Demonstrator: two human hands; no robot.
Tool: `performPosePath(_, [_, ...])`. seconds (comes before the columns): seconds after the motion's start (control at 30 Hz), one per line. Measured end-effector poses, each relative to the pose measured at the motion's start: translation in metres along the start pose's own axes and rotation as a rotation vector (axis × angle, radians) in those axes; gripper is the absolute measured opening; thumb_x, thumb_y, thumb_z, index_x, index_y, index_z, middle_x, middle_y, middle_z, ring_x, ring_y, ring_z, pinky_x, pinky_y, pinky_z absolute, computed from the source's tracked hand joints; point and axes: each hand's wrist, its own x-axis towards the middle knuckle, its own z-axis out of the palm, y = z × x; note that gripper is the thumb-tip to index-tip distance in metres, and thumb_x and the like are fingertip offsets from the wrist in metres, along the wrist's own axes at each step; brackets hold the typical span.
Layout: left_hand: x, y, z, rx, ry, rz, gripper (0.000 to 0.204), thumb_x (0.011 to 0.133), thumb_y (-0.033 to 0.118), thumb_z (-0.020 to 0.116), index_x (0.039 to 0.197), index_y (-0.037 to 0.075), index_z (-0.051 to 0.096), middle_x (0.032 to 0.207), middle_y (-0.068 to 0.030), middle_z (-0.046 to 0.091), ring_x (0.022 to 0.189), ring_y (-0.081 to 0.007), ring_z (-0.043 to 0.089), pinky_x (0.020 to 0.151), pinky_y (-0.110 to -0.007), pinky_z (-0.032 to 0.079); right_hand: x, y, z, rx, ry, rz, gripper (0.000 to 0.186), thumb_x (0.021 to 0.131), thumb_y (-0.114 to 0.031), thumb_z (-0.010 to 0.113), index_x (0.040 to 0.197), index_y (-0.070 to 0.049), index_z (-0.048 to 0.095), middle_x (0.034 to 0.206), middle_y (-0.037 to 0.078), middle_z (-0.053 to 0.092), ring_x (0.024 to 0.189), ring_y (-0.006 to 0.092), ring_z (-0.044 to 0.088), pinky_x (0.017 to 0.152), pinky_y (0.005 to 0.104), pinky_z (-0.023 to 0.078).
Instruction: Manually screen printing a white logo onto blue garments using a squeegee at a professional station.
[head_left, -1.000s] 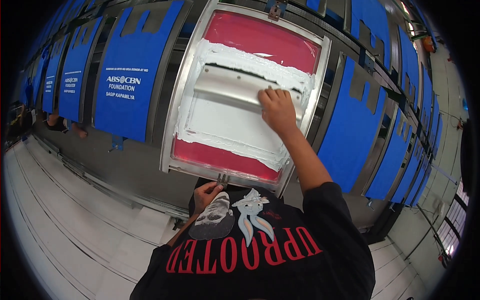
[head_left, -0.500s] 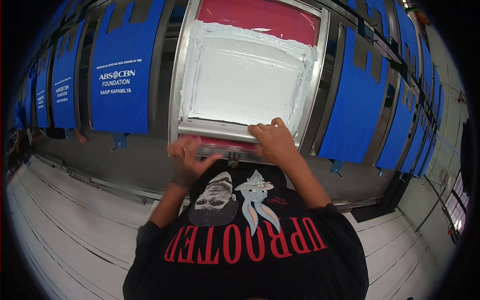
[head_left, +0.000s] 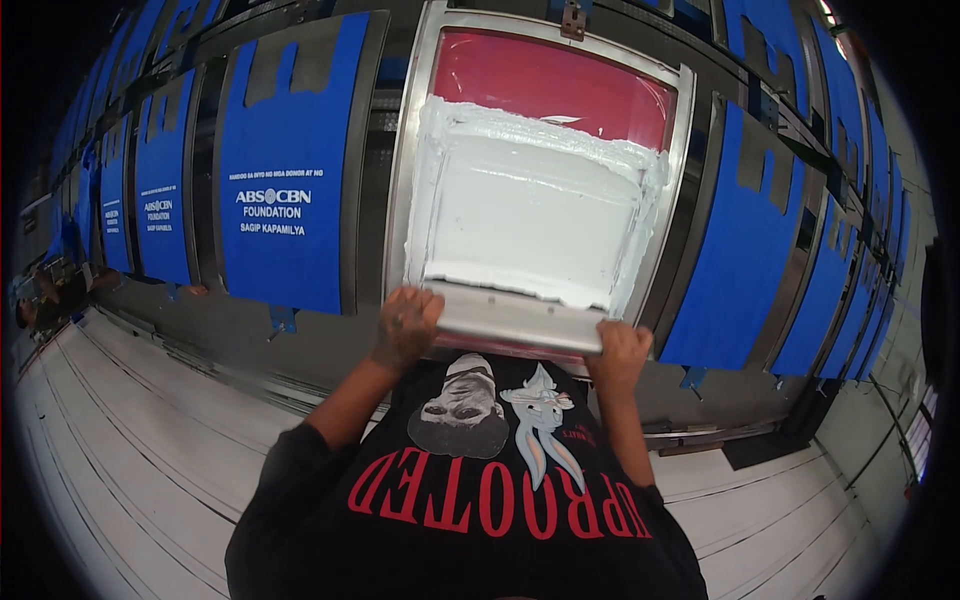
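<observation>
A silver-metal squeegee [head_left: 525, 317] lies across the near end of a screen-printing frame [head_left: 402, 190]. My left hand [head_left: 408, 326] is closed round its left end, and my right hand [head_left: 620, 354] grips the right end. Beyond the blade, white ink [head_left: 535, 215] covers most of the mesh, with thick ridges along the sides and the far edge. Bare red mesh [head_left: 560, 80] shows at the far end of the frame. The lower edge of the blade is hidden behind the squeegee's metal body.
Blue cut fabric panels [head_left: 290, 130] lie on flat boards on the left, some with white print. More blue panels [head_left: 735, 240] without visible print lie on the right. A metal hinge clamp [head_left: 572, 20] stands at the frame's far edge. Another person [head_left: 60, 295] is at the far left.
My left hand, which was off the squeegee, now holds its left end. My right hand has shifted to the right end. The view has moved, so the frame appears lower and further right.
</observation>
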Motion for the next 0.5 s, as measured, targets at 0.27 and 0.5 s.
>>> performPosePath(0.27, [0.220,-0.072,-0.017,-0.045,-0.229,-0.048,0.022,0.080,0.025,0.074,0.078,0.006,0.064,0.076,-0.0151,0.065,0.078,-0.0328,0.066,0.071,-0.043,0.052,0.197,0.034,-0.031,-0.209,-0.004,0.062,0.021,0.064,-0.021,0.079,0.080,-0.012,0.070,0.077,0.008,0.068,0.067,0.0276,0.063,0.080,0.0413,0.040])
performPosePath(0.5, [0.010,-0.016,-0.004,0.059,-0.046,0.013,0.013,0.073,0.005,0.068,0.085,0.008,0.068,0.083,-0.0082,0.062,0.077,-0.0244,0.061,0.068,-0.040,0.048,0.033,-0.007,-0.021,-0.105,-0.009,-0.032,0.030,0.060,-0.008,0.074,0.088,-0.012,0.063,0.081,0.003,0.061,0.081,0.0228,0.061,0.084,0.0466,0.040])
